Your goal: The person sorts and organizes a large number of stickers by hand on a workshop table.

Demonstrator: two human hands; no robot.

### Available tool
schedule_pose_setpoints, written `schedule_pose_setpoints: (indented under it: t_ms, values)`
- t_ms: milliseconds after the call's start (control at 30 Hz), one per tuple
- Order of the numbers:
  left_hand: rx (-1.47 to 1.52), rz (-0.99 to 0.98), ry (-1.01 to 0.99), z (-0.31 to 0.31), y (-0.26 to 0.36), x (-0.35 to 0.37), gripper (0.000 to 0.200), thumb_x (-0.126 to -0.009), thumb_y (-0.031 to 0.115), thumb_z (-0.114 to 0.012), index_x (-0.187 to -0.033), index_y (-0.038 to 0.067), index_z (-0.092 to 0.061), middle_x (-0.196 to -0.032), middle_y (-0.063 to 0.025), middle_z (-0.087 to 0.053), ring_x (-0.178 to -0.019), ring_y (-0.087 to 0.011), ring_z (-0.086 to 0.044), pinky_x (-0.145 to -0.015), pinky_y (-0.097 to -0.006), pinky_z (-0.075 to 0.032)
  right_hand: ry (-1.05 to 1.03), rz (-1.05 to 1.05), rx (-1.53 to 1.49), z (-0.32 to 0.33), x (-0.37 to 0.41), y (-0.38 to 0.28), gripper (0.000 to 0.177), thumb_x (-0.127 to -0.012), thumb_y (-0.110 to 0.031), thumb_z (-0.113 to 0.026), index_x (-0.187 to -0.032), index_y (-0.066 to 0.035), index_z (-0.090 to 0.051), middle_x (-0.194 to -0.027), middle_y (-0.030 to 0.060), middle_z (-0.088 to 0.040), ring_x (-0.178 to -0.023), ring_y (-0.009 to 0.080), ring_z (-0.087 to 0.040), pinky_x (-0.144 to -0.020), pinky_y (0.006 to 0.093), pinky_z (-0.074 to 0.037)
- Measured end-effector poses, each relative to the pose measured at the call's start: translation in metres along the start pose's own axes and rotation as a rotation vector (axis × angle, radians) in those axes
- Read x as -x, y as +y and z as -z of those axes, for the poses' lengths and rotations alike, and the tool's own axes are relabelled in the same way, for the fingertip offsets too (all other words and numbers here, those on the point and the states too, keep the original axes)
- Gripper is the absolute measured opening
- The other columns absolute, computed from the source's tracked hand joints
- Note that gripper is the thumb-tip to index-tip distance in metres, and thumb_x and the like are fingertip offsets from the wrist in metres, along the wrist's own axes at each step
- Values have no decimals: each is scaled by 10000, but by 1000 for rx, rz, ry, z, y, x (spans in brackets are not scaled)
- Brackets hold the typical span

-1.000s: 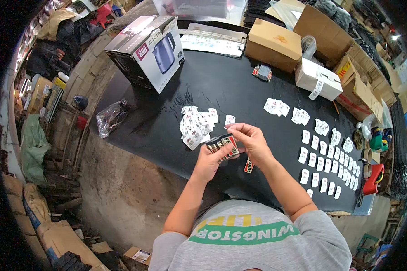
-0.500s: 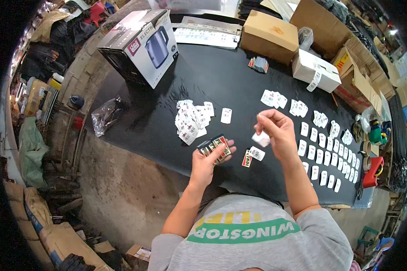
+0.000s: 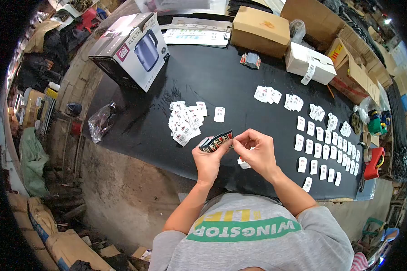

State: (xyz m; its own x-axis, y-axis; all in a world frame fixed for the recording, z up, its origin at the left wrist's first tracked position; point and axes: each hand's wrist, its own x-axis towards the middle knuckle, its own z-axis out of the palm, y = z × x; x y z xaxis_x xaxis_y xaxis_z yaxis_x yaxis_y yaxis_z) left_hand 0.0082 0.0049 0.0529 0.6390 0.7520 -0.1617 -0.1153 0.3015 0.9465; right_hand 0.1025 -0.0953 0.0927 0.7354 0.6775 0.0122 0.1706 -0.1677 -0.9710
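Left hand (image 3: 209, 159) grips a fanned stack of labels (image 3: 217, 141); right hand (image 3: 254, 151) pinches its top label, above the black tabletop (image 3: 212, 81).

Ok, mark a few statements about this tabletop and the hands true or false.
The left hand holds a small stack of red-and-black labels. True.
The white cardboard kettle box stands at the black table's right end. False: it stands at the far left.
Loose white paper tags lie in rows to the right of the right hand. True.
The right hand lies flat on the table. False: its fingertips pinch the stack's edge.
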Motion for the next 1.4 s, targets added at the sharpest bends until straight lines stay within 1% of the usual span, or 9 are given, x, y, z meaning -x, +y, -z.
schedule_pose_setpoints:
  t_ms: [200, 467, 533, 833, 1000, 1100, 1233, 1300, 1400]
  values:
    - [-167, -207, 54, 0, 1, 5, 99, -754, -68, -710, -832, -24, -667, -783, -18, -660, -715, -62, -586, -651, -214, -488, 56, 25, -1, -1, 2, 3, 86, -799, -67, -671, -784, 14, -644, -655, 32, -646, -568, 40, -577, -501, 199, -460]
    - [-226, -236, 37, -1, 1, 5, 95, -761, -40, -724, -837, -21, -670, -777, -8, -658, -709, -49, -566, -645, -213, -470, 46, 36, -16, -2, 4, 2, 63, -801, -18, -658, -788, 36, -627, -639, 34, -622, -518, 51, -571, -438, 189, -434]
    - [-223, -258, 36, -2, 1, 5, 94, -763, -33, -728, -836, -20, -671, -772, -9, -658, -707, -47, -562, -642, -212, -469, 52, 14, -12, -2, 5, 3, 81, -789, -56, -677, -781, 16, -640, -664, 43, -649, -572, 46, -578, -508, 209, -468]
    - [-321, -292, 13, -1, -8, 6, 94, -768, -25, -726, -850, -10, -683, -788, -27, -680, -712, -50, -578, -650, -213, -476, 52, 56, -57, -2, 5, 6, 64, -823, -28, -648, -843, 29, -629, -698, 64, -652, -583, 78, -605, -505, 211, -474]
    - [-492, -620, -72, -2, -3, -1, 255, -635, -109, -707, -848, 31, -697, -828, -99, -701, -750, -223, -685, -660, -288, -518, -52, -81, -384, 9, 7, 8, 117, -848, -2, -619, -955, 44, -623, -780, 81, -662, -642, 120, -646, -561, 217, -508]
    - [-471, -697, -172, -6, -6, -6, 243, -664, -118, -695, -865, 17, -703, -837, -87, -706, -742, -189, -679, -683, -271, -521, -192, -135, -457, 25, 8, 16, 142, -864, 3, -600, -998, 43, -628, -804, 88, -664, -684, 156, -667, -592, 232, -529]
    - [-496, -618, -217, -18, -1, -1, 273, -614, -104, -706, -848, 34, -684, -797, -95, -687, -731, -227, -680, -642, -302, -523, -166, -164, -580, 42, 11, 18, 147, -886, -86, -623, -971, 30, -655, -784, 81, -661, -706, 153, -659, -663, 271, -532]
    - [-502, -585, -235, -21, -5, 2, 212, -663, -63, -716, -845, 41, -682, -763, -93, -679, -703, -207, -675, -618, -291, -509, -74, -139, -421, 50, 10, 21, 160, -893, -127, -627, -936, 18, -678, -782, 58, -652, -706, 120, -626, -669, 247, -503]
    - [-526, -327, -287, -24, -14, 9, 76, -763, 27, -706, -824, 15, -663, -694, -94, -661, -606, -136, -627, -567, -271, -471, 71, -15, -218, 67, -2, 31, 181, -904, -153, -615, -910, 19, -673, -788, 43, -639, -711, 85, -575, -665, 212, -461]
